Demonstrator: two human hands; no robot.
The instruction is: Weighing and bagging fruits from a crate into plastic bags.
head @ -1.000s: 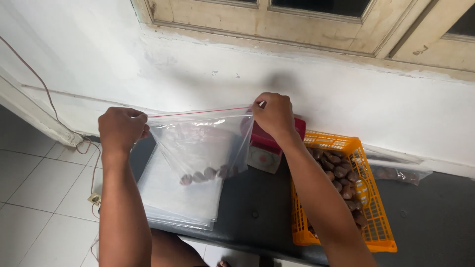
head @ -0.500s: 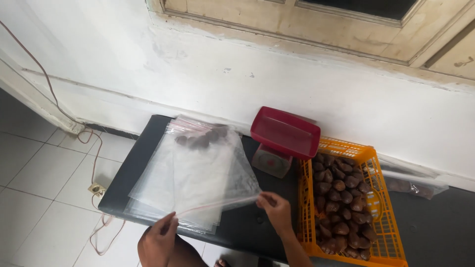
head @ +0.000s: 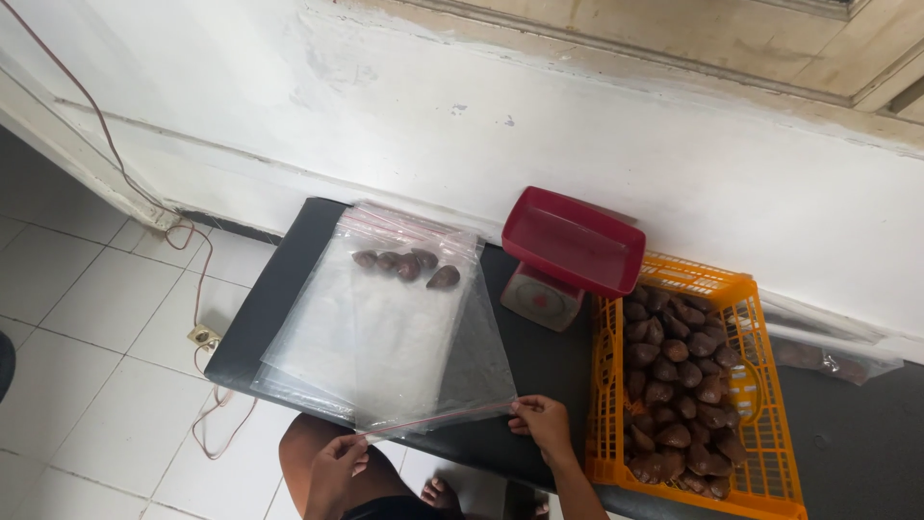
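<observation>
A clear zip bag with a red seal strip lies flat on a stack of empty clear bags on the black bench. Several brown scaly fruits sit at its far end. My left hand pinches the near left corner of the seal. My right hand pinches the near right corner, at the bench's front edge.
A red kitchen scale stands behind the bag. An orange plastic basket full of the same brown fruits sits to the right. A filled clear bag lies by the white wall. A cable trails over the tiled floor at left.
The bag was held up in the air by its top, then flipped and laid flat on the stack with the seal toward me. Both hands came down to the near edge.
</observation>
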